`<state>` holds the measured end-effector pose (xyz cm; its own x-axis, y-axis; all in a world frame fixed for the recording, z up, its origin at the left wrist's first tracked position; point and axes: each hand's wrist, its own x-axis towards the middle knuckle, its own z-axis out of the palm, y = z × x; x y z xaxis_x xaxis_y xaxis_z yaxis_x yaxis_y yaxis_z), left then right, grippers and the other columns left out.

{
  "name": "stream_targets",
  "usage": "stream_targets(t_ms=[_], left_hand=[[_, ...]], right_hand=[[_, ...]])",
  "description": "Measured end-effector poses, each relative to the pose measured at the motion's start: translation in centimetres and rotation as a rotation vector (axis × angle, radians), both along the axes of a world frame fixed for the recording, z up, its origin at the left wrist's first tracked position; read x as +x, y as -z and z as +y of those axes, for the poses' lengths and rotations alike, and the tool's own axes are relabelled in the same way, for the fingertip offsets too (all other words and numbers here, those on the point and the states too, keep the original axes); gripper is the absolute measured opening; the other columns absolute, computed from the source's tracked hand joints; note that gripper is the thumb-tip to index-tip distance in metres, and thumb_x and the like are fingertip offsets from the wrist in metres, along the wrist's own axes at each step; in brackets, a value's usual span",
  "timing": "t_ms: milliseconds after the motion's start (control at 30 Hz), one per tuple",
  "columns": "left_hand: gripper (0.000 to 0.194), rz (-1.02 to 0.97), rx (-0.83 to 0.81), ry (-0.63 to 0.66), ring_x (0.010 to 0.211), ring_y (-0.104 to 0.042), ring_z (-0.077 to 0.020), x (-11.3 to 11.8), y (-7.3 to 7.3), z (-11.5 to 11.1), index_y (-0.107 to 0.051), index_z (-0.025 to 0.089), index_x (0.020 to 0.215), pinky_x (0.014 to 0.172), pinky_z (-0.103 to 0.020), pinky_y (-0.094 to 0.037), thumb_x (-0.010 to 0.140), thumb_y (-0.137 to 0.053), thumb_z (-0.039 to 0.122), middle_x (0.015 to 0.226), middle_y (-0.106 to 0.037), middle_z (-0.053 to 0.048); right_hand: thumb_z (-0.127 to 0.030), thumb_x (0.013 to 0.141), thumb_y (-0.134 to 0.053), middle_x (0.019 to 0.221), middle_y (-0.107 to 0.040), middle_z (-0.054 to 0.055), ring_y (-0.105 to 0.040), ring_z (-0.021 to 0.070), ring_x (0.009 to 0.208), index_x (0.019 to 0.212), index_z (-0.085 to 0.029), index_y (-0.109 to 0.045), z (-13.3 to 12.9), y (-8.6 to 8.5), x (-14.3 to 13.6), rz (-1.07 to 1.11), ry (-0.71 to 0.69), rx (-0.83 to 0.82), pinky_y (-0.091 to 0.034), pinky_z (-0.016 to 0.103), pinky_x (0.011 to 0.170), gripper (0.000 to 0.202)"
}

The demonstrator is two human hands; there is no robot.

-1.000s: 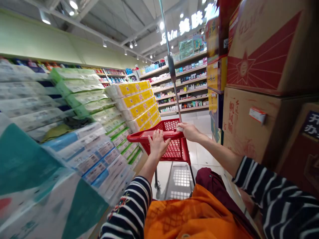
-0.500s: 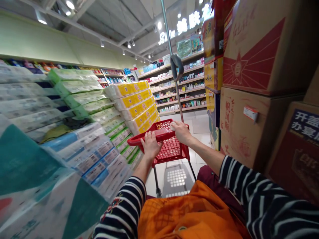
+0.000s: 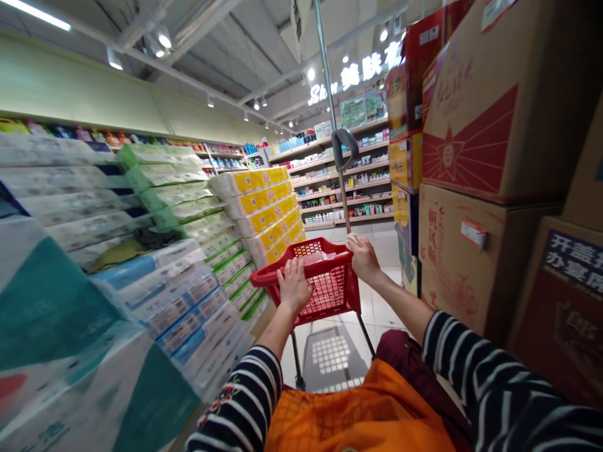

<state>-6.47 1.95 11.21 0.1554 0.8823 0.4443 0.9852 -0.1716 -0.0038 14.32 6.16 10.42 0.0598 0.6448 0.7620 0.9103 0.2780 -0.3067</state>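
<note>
Cart (image 3: 330,292), red, mesh-sided: below and between both hands. Left hand (image 3: 294,285): laid over the near rim, fingers loosely spread. Right hand (image 3: 364,258): fingers curled over the rim's right corner; whether they also take in the pole cannot be told. Pole (image 3: 325,56), metal, with grey loop grip (image 3: 335,147): rising from just beyond the right hand. Yellow-and-white packs (image 3: 271,216), stacked: beyond the left hand, leftward. Cardboard cartons (image 3: 464,263), stacked: right of the right hand. Shelves (image 3: 367,167), stocked: well beyond both hands.
</note>
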Motion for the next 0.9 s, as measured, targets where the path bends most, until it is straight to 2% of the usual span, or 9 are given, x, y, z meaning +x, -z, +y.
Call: stream_targets(t_ms=[133, 200, 333, 433, 533, 667, 733, 800, 900], left_hand=[[0.070, 0.007, -0.014, -0.007, 0.136, -0.021, -0.0279, 0.1, -0.2, 0.0, -0.030, 0.013, 0.139, 0.110, -0.055, -0.017, 0.076, -0.051, 0.035, 0.147, -0.030, -0.011], [0.069, -0.001, -0.029, -0.004, 0.137, -0.021, -0.0267, -0.6, -0.4, 0.2, -0.029, 0.013, 0.139, 0.110, -0.054, -0.017, 0.077, -0.049, 0.035, 0.148, -0.029, -0.011], [0.069, -0.065, -0.024, -0.167, 0.137, -0.022, -0.0270, -3.5, -0.5, 0.5, -0.030, 0.010, 0.139, 0.111, -0.053, -0.015, 0.077, -0.047, 0.035, 0.147, -0.029, -0.014], [0.069, -0.026, -0.041, -0.192, 0.137, -0.020, -0.0273, -4.8, 0.0, 0.4, -0.031, 0.011, 0.139, 0.111, -0.052, -0.012, 0.075, -0.049, 0.032, 0.147, -0.031, -0.013], [0.074, -0.018, -0.041, -0.197, 0.138, -0.017, -0.0287, -4.3, 0.3, 0.0, -0.028, 0.009, 0.140, 0.111, -0.053, -0.013, 0.074, -0.051, 0.034, 0.148, -0.028, -0.014], [0.073, -0.006, -0.050, -0.156, 0.138, -0.016, -0.0275, -3.1, 0.1, -0.4, -0.028, 0.010, 0.140, 0.111, -0.052, -0.014, 0.074, -0.052, 0.033, 0.148, -0.027, -0.013], [0.072, 0.006, -0.055, -0.124, 0.139, -0.017, -0.0261, -3.0, 0.0, -0.5, -0.029, 0.012, 0.140, 0.111, -0.051, -0.015, 0.075, -0.052, 0.032, 0.149, -0.027, -0.012], [0.071, 0.003, -0.055, -0.105, 0.139, -0.017, -0.0247, -3.2, 0.1, -0.6, -0.029, 0.013, 0.140, 0.112, -0.049, -0.015, 0.075, -0.051, 0.032, 0.149, -0.026, -0.011], [0.070, -0.020, -0.033, -0.109, 0.139, -0.016, -0.0241, -3.3, 0.6, -0.6, -0.029, 0.012, 0.140, 0.112, -0.049, -0.013, 0.076, -0.050, 0.030, 0.149, -0.025, -0.011]], right_hand=[[-0.007, 0.086, -0.035, 0.135, -0.047, 0.010, -0.034, 0.0255, 0.128, 0.123, -0.014, -0.056, -1.0, 1.1, -3.5, -0.126, -0.157, 0.078, -0.027, 0.044, 0.106, 0.043], [-0.005, 0.085, -0.036, 0.139, -0.043, 0.009, -0.030, 0.0246, 0.131, 0.127, -0.015, -0.052, -1.3, 1.6, -4.3, -0.179, -0.229, 0.111, -0.026, 0.043, 0.107, 0.046], [-0.006, 0.086, -0.035, 0.138, -0.044, 0.009, -0.032, 0.0233, 0.130, 0.127, -0.015, -0.052, -0.6, 2.0, -2.0, -0.133, -0.222, 0.134, -0.028, 0.044, 0.107, 0.046], [-0.010, 0.088, -0.033, 0.135, -0.048, 0.011, -0.033, 0.0244, 0.129, 0.125, -0.015, -0.055, 0.2, 2.1, -0.3, -0.002, -0.152, 0.161, -0.030, 0.047, 0.105, 0.043], [-0.006, 0.086, -0.029, 0.134, -0.048, 0.012, -0.034, 0.0237, 0.130, 0.127, -0.015, -0.053, 0.3, 2.2, -1.4, 0.076, -0.162, 0.176, -0.029, 0.047, 0.106, 0.048], [0.001, 0.079, -0.030, 0.140, -0.042, 0.006, -0.030, 0.0197, 0.133, 0.134, -0.021, -0.045, -0.9, 2.4, -5.0, -0.013, -0.357, 0.147, -0.029, 0.044, 0.108, 0.061], [0.002, 0.077, -0.032, 0.142, -0.040, 0.006, -0.028, 0.0200, 0.133, 0.133, -0.021, -0.046, -1.4, 2.1, -5.7, -0.085, -0.407, 0.107, -0.028, 0.044, 0.108, 0.062], [0.001, 0.078, -0.033, 0.142, -0.040, 0.006, -0.029, 0.0223, 0.133, 0.131, -0.021, -0.049, -1.4, 1.5, -5.0, -0.105, -0.363, 0.050, -0.028, 0.047, 0.107, 0.059], [0.000, 0.079, -0.034, 0.138, -0.044, 0.009, -0.034, 0.0252, 0.129, 0.126, -0.019, -0.053, -0.6, 0.3, -3.0, -0.027, -0.201, -0.041, -0.030, 0.049, 0.104, 0.054]])
